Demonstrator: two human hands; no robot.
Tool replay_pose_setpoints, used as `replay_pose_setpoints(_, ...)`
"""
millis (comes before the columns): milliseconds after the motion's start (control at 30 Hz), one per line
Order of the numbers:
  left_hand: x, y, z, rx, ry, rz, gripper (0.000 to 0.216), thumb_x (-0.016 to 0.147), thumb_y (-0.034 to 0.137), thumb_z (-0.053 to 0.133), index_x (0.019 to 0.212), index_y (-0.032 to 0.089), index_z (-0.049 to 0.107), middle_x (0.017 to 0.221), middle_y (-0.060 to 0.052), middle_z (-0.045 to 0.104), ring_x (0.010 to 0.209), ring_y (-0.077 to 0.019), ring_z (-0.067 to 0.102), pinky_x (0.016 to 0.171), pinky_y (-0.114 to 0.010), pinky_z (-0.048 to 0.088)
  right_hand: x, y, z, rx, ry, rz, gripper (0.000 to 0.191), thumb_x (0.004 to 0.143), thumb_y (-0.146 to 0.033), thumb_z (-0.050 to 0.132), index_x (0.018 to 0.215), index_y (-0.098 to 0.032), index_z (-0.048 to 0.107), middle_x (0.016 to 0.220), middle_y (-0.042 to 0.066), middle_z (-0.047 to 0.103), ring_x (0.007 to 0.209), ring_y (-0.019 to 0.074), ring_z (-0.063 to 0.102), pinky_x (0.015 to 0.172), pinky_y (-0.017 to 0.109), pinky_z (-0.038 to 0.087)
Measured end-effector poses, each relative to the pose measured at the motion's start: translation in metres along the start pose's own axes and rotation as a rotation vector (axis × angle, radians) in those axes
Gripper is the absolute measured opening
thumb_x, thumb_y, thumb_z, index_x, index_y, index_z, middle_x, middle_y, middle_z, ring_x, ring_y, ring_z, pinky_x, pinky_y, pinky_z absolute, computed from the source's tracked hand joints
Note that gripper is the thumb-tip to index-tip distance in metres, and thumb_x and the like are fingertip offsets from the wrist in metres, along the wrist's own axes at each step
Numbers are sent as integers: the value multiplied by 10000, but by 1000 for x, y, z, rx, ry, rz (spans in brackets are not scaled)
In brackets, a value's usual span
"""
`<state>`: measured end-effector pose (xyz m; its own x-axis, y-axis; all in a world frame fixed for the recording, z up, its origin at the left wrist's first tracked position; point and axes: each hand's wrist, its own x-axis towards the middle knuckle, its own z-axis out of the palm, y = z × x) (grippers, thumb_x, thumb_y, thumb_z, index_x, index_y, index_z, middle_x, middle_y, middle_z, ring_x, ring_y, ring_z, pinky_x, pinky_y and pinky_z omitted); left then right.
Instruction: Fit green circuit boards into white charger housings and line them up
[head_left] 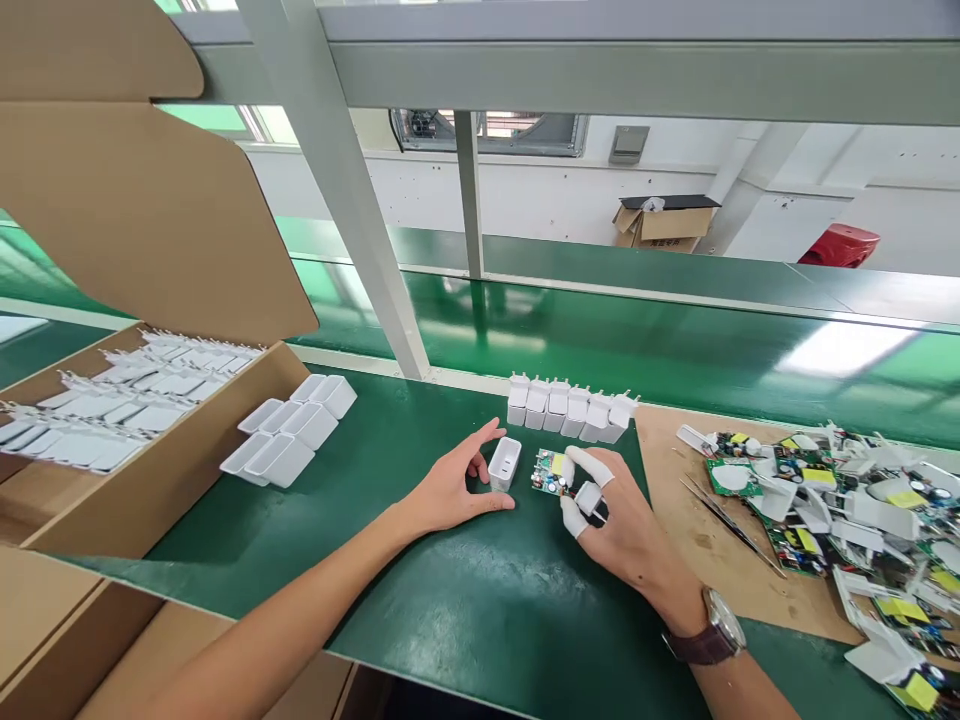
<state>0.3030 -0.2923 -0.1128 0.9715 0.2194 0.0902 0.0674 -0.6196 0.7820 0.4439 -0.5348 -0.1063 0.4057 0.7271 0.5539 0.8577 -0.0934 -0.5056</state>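
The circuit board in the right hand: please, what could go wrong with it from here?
The circuit board juts out from the right hand, so it might slip or catch the rim of the white case.
The case stands beside the left hand, and a bump could tip it.
The tweezers lie near the right forearm, which might brush them.

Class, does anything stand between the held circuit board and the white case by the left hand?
Nothing visible: only green tabletop shows between the circuit board in the right hand and the white case by the left hand.
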Motion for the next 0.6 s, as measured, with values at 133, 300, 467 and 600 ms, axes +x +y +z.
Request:
replay_pose_setpoints(133, 16, 15, -5, 142, -150, -103, 731, 822, 522, 789, 1443, 238, 528, 979, -28, 701, 767, -189, 613, 717, -322, 510, 2, -6, 2, 10, 116, -4, 589, 917, -150, 600, 1474, -236, 428, 1288, 134, 612, 1190, 299, 597, 981, 517, 575)
replay_pose_setpoints(300, 21, 17, 7, 149, -33, 125, 674, 790, 415, 852, 1377, 243, 571, 1272, -84, 654, 1139, -266, 608, 995, -425, 527, 2, -11, 2, -24, 180, -89, 586, 916, -110, 590, 1471, -216, 436, 1273, 140, 635, 1205, 303, 580, 989, 529, 568)
replay_pose_setpoints(467, 11, 10, 22, 166, 158, 303, 621, 891, 318, 771, 1444, 244, 499, 1341, -126, 576, 1251, -271, 575, 1082, -473, 515, -1, -11, 4, -63, 163, -185, 675, 900, -61, 598, 1525, -188, 378, 1303, 156, 630, 1245, 310, 556, 1008, 539, 555)
replay_pose_setpoints(600, 9, 11, 20, 225, 214, 417, 580, 934, 222, 703, 1468, 261, 479, 1305, -119, 567, 1212, -253, 602, 1033, -447, 558, -5, -12, 6, -47, 103, -188, 756, 891, -43, 582, 1573, -207, 301, 1334, 155, 607, 1267, 315, 544, 1024, 552, 542)
